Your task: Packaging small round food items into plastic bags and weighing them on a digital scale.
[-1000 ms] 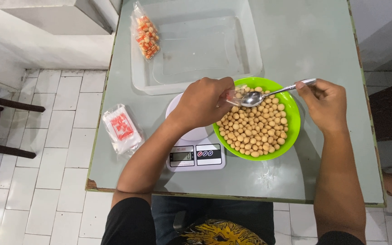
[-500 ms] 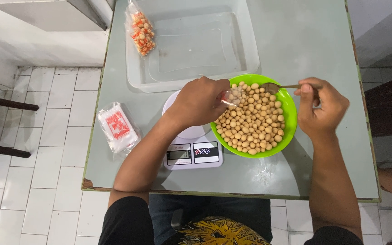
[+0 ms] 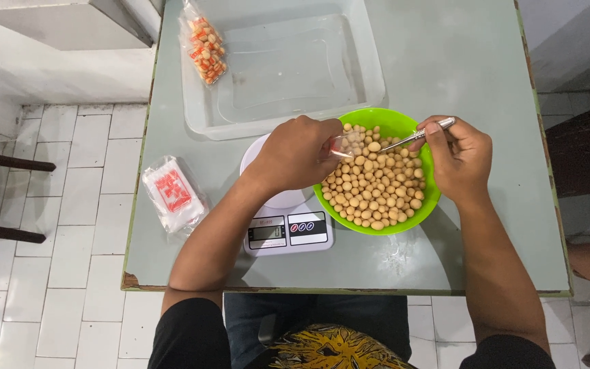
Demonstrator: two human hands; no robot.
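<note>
The right hand (image 3: 460, 157) has its grip closed on a spoon (image 3: 414, 136) over the green bowl (image 3: 411, 212) of beans (image 3: 375, 181). The left hand (image 3: 295, 154) pinches a small clear bag (image 3: 347, 144) at the bowl's left rim, above the scale (image 3: 288, 231). Free tabletop (image 3: 459, 55) lies to the right.

Your left hand (image 3: 295, 154) is curled, knuckles up, fingers + thumb pinched together at its right side. L forearm runs down-left to your body, elbow bent. Your right hand (image 3: 460, 157) is closed in a pinch grip, thumb + index tips up top, wrist bent. R forearm runs straight down to the elbow. Hands are near, not touching.
</note>
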